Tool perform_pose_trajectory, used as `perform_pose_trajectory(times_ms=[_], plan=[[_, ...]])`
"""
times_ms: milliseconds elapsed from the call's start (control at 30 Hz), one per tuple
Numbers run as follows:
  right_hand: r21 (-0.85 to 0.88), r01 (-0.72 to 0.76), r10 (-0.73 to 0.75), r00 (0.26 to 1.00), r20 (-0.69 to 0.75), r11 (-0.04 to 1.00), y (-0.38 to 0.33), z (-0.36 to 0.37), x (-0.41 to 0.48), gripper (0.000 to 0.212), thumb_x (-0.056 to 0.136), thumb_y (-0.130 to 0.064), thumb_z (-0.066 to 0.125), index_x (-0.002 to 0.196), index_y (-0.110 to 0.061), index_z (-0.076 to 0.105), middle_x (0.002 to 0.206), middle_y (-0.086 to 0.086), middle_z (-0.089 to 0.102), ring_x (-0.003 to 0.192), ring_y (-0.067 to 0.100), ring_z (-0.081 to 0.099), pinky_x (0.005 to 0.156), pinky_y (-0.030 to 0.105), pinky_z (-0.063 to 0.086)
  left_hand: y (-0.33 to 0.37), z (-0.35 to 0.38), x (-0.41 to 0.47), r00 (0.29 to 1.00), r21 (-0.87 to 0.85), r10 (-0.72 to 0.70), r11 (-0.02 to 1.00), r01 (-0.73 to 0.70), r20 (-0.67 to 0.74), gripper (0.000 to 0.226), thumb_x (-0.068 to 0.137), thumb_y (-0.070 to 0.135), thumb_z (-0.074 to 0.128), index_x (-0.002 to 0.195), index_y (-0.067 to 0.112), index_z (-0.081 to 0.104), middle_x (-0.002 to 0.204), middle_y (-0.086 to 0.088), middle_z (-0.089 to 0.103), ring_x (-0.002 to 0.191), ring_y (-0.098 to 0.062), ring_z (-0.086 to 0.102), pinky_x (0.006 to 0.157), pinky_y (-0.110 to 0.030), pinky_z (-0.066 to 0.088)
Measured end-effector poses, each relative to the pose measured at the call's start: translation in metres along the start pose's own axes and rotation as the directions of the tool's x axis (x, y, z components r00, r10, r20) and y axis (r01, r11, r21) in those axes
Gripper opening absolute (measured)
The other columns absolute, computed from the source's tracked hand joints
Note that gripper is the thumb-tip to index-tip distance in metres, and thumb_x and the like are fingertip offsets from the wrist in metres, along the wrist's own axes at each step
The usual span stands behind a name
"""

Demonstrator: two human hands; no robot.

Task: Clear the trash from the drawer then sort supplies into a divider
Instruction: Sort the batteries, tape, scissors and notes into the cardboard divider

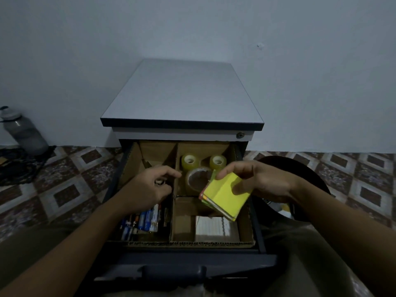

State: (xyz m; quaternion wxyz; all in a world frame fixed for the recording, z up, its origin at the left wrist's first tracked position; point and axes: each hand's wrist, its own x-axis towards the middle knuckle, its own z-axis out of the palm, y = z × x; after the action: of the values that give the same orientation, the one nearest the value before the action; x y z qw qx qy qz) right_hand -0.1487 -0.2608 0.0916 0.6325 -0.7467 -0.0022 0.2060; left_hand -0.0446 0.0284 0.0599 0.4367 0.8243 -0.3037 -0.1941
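The open drawer (260, 236) of a small cabinet holds a cardboard divider (174, 213) with four compartments. My right hand (260, 181) grips a stack of yellow sticky notes (227, 195) above the right side of the divider. My left hand (150, 186) hovers over the left side with curled fingers and seems to hold something small and dark; I cannot tell what. Several batteries (142, 221) lie in the near-left compartment. Three tape rolls (198, 170) sit in the far-right one. A white pad (212, 226) lies in the near-right compartment.
The cabinet top (182, 95) is bare, against a pale wall. A dark round bin (300, 181) stands to the right of the drawer on the patterned tile floor. A grey water bottle (23, 131) and dark cords (17, 166) lie at far left.
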Motion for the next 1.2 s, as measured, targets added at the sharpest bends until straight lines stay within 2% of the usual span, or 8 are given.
perform_pose_trajectory(times_ms=[100,333,467,600,767,1000,1100,1200], plan=[[-0.114,0.031,-0.024,0.998,0.056,0.993,0.000,0.005,-0.005,0.038,0.083,0.005,0.063,0.117,-0.010,0.068,0.110,-0.011,0.066,0.098,0.015,0.062,0.080,0.028,0.052,-0.006,0.003,0.005,1.000,0.037,0.007,0.999,-0.006,-0.023,0.035,0.093,0.010,0.061,0.112,0.039,0.065,0.119,0.017,0.057,0.114,-0.006,0.056,0.094,-0.028,0.048],[-0.536,-0.008,0.121,0.977,0.176,0.844,-0.013,0.027,-0.002,0.041,0.088,0.014,0.054,0.112,-0.014,0.071,0.085,-0.038,0.062,0.081,-0.018,0.056,0.074,0.009,0.043,-0.008,0.009,0.012,0.999,0.038,0.034,0.999,-0.032,-0.036,0.037,0.091,0.006,0.062,0.109,0.038,0.066,0.117,0.018,0.051,0.114,-0.003,0.052,0.086,-0.017,0.042],[-0.656,-0.010,0.199,0.956,0.215,0.754,-0.003,0.041,0.006,0.050,0.089,0.010,0.050,0.109,-0.032,0.070,0.115,-0.025,0.057,0.113,0.002,0.054,0.103,0.038,0.045,-0.009,0.011,0.010,0.998,0.056,0.058,0.997,-0.057,-0.027,0.037,0.091,0.006,0.062,0.109,0.038,0.065,0.115,0.019,0.050,0.113,0.000,0.050,0.089,-0.021,0.044],[-0.748,-0.018,0.270,0.938,0.218,0.663,0.001,0.047,0.013,0.057,0.087,0.010,0.047,0.112,-0.038,0.065,0.124,-0.017,0.052,0.119,0.015,0.051,0.103,0.044,0.047,-0.007,0.008,0.008,0.998,0.067,0.060,0.996,-0.058,-0.023,0.034,0.092,0.008,0.062,0.110,0.036,0.066,0.115,0.020,0.050,0.111,0.001,0.052,0.083,-0.012,0.039],[-0.703,-0.028,0.235,0.951,0.200,0.711,-0.014,0.039,-0.003,0.061,0.094,0.004,0.050,0.131,-0.043,0.059,0.148,-0.018,0.044,0.133,0.008,0.044,0.113,0.034,0.039,-0.007,0.004,0.003,0.996,0.069,0.090,0.994,-0.090,-0.008,0.032,0.092,0.009,0.062,0.112,0.034,0.066,0.115,0.019,0.053,0.103,0.000,0.056,0.085,-0.018,0.043],[-0.381,0.024,-0.067,0.993,-0.099,0.924,-0.007,0.010,-0.026,0.028,0.093,0.005,0.058,0.113,-0.011,0.070,0.110,0.003,0.072,0.105,0.017,0.068,0.094,0.036,0.055,0.011,0.015,-0.011,0.946,0.255,0.323,0.915,-0.313,0.001,0.027,0.092,0.006,0.062,0.107,0.028,0.067,0.094,0.014,0.061,0.080,-0.010,0.062,0.066,-0.028,0.053],[-0.288,-0.010,-0.026,0.992,-0.120,0.957,-0.008,0.008,-0.027,0.022,0.092,0.009,0.056,0.107,-0.001,0.068,0.104,0.013,0.073,0.099,0.027,0.071,0.085,0.038,0.059,0.038,0.029,-0.018,0.967,0.159,0.099,0.978,-0.138,0.233,0.023,0.098,0.011,0.054,0.108,0.028,0.065,0.093,0.008,0.066,0.076,0.000,0.067,0.062,-0.021,0.056],[-0.402,-0.106,0.084,0.994,-0.071,0.909,-0.008,0.016,-0.024,0.023,0.094,0.006,0.055,0.109,-0.007,0.067,0.106,0.008,0.071,0.089,0.013,0.072,0.078,0.033,0.060,0.051,0.044,-0.011,0.901,0.279,-0.125,0.960,0.005,0.416,0.028,0.098,0.016,0.047,0.116,0.031,0.062,0.099,0.002,0.068,0.072,-0.008,0.072,0.070,-0.033,0.061]])
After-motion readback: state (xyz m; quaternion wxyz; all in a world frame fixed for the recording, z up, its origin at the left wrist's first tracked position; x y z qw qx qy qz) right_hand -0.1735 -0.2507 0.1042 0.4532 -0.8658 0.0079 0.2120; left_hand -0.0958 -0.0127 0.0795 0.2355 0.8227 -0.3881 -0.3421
